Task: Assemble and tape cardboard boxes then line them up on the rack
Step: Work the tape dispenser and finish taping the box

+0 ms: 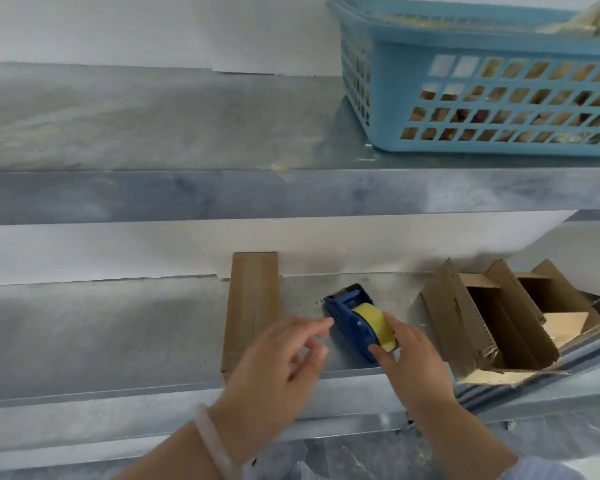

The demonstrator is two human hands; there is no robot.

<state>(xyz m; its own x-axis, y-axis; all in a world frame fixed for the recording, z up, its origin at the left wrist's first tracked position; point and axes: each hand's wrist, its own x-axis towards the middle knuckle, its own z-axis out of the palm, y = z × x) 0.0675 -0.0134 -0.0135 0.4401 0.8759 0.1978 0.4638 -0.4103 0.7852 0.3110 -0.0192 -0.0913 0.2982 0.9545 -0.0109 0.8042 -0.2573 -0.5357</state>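
Yellow tape roll: right hand [407, 362] closes over it, thumb on the near blue side, fingers [390, 322] curled across the top of the roll [374, 325].
Left hand: the left hand [274, 362] hovers just beside the dispenser, fingers [312, 327] spread and holding nothing; motion blur hides whether a tip touches the plastic.
Tape dispenser: the blue tape dispenser [350, 318] lies on the lower metal shelf [101, 323], toothed cutter pointing toward the wall.
Handling: hard plastic, probably light and rigid; the smooth roll looks slippery, so the blue frame behind the roll seems the safer hold, well away from the blade.
Flat cardboard: a folded cardboard piece [252, 306] lies just left of the dispenser, reaching the wall.
Open boxes: unfolded cardboard boxes [492, 317] sit at right, flaps up, untaped; thin corrugated board, likely to crease if pinched mid-panel.
Above: a blue plastic basket [482, 98] rests on the upper shelf [153, 195].
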